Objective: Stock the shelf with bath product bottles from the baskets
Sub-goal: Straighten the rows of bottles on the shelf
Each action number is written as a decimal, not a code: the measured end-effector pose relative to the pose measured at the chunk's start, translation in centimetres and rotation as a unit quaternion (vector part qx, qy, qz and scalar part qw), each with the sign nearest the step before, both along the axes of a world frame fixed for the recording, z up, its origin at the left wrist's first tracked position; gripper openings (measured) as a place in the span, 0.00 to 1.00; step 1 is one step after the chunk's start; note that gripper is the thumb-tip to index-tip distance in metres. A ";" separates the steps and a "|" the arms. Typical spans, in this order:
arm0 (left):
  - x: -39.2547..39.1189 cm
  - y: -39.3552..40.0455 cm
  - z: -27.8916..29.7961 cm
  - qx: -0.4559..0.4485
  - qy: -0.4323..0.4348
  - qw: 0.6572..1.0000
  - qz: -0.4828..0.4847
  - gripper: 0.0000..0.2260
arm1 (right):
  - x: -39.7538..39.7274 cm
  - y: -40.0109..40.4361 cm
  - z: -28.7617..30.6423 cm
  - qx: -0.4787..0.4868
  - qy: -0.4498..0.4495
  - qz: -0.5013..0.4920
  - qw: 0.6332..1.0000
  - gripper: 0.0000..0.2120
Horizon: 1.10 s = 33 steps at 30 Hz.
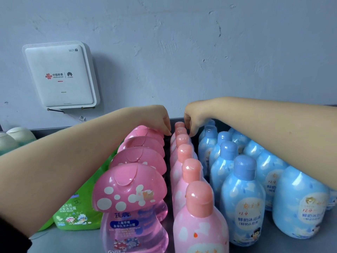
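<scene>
Rows of bath bottles run front to back on the dark grey shelf (73, 241). A row of clear pink bottles with spotted mushroom caps (129, 187) stands left of centre. Beside it is a row of pink bottles with salmon caps (199, 212), then several rows of blue bottles (242, 203). My left hand (160, 119) reaches to the back and its fingertips rest on the rearmost mushroom cap (144, 131); its grip is hidden. My right hand (193, 117) is curled at the rearmost salmon-capped bottle (179, 125), fingers pinched around its cap.
Green bottles (80, 212) stand left of the pink row, partly under my left forearm, and pale-capped green ones (16, 136) sit at the far left. A white Wi-Fi router (60, 75) hangs on the grey wall just behind the shelf. No basket is in view.
</scene>
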<state>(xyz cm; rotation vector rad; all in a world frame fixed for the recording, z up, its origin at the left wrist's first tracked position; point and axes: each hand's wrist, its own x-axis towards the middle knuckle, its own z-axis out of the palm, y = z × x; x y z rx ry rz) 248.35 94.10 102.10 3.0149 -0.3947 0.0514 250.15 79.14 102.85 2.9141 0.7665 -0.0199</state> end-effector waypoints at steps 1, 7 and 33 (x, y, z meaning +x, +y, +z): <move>0.1 -0.1 0.0 0.011 0.008 1.000 0.000 0.08 | 0.2 0.2 -0.1 -0.009 -0.002 -0.004 1.000 0.17; 0.4 -0.8 -0.4 0.047 0.022 0.999 0.006 0.08 | 0.8 0.6 -0.6 -0.021 0.010 -0.021 0.999 0.16; 0.4 -1.6 -0.6 0.052 -0.004 0.998 0.019 0.14 | 1.2 0.2 -1.4 0.013 0.007 0.006 1.000 0.14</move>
